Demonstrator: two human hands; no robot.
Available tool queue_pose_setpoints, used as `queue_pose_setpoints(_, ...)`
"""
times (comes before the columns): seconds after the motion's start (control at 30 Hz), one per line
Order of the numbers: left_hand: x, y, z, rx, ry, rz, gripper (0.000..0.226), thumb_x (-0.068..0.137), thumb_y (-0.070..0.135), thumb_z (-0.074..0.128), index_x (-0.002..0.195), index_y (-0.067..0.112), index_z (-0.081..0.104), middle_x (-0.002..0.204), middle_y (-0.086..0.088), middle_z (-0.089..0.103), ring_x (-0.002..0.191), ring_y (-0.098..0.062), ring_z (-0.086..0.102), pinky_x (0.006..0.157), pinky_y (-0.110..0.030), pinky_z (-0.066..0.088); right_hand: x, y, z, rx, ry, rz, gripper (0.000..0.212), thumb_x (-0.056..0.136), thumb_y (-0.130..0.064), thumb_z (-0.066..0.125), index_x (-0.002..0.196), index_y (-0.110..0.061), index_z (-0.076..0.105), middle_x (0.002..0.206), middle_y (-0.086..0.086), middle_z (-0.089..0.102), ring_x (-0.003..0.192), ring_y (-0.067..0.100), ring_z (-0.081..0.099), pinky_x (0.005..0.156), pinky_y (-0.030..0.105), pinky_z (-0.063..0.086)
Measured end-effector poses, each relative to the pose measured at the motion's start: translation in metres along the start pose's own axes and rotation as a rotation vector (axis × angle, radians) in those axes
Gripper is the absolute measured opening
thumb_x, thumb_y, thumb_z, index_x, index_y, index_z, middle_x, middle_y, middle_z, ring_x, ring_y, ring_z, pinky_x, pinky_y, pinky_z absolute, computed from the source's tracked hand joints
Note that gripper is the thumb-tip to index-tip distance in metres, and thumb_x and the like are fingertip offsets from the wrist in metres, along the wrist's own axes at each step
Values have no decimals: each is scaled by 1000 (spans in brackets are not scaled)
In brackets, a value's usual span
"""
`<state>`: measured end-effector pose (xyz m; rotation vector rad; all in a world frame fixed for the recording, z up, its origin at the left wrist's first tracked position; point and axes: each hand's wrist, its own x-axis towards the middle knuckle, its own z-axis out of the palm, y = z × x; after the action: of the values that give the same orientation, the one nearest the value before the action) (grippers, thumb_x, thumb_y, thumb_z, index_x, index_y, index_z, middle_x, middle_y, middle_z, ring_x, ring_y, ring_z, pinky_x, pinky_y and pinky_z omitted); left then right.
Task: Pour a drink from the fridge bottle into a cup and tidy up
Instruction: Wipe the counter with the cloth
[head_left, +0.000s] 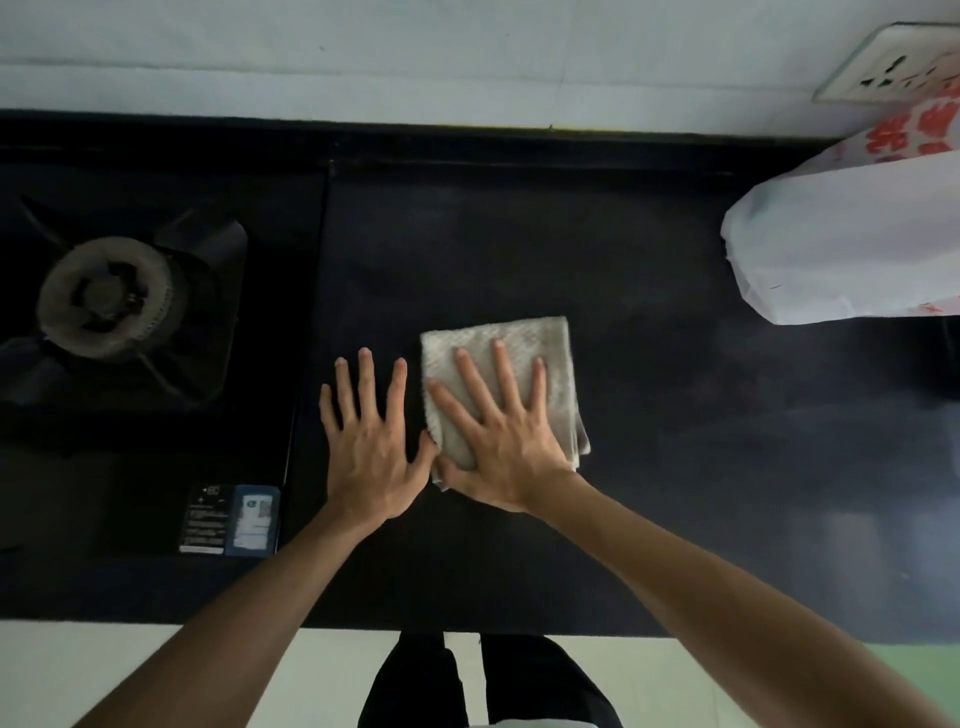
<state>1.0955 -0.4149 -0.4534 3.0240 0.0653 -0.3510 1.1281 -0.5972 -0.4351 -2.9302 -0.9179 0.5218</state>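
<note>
Black worktop (649, 415), both hands flat, cloth under the right one.
Gas burner (106, 299) far left with a label sticker (228, 519) in front of it; left hand (369, 441) flat on bare worktop, fingers (366, 374) spread open; right hand (498, 441) just beside it, fingers splayed, pressing folded grey cloth (524, 343) flat, not gripping; white plastic bag (841, 234) far right. Bottle and cup out of view.

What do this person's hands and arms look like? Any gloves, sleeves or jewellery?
Both the left hand and the right hand are bare: no gloves, rings, watch or bracelets visible. The forearms are uncovered too, with no sleeves showing anywhere in view. Dark trousers show below.
</note>
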Motion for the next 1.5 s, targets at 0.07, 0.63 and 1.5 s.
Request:
queue_pose_setpoints(0.07, -1, -3, 1, -7, 12, 16, 84, 86, 56, 35, 158, 16, 17, 165, -19, 4, 152, -41, 2, 120, -62, 11, 9, 0, -1, -15, 20, -51, 83, 87, -76, 24, 156, -34, 3, 165, 7, -11, 147, 42, -19, 109, 74, -1)
queue_pose_setpoints(0.63, 1, 3, 0, 28, -8, -17, 85, 85, 56, 31, 158, 15, 17, 164, -23, 6, 150, -46, 7, 117, -64, 15, -26, 103, 0, 50, 31, 310, 81, 87, -76, 21, 154, -41, -9, 164, 0, -18, 147, 37, -22, 110, 74, -1)
queue_pose_setpoints(1.5, 1, 3, 0, -23, 38, -48, 83, 86, 56, 39, 157, 18, 22, 165, -17, 10, 152, -38, 6, 120, -58, 13, 128, 49, -32, 15, 45, 25, 79, 88, -74, 16, 154, -38, -8, 163, 3, -19, 145, 39, -27, 106, 76, -8)
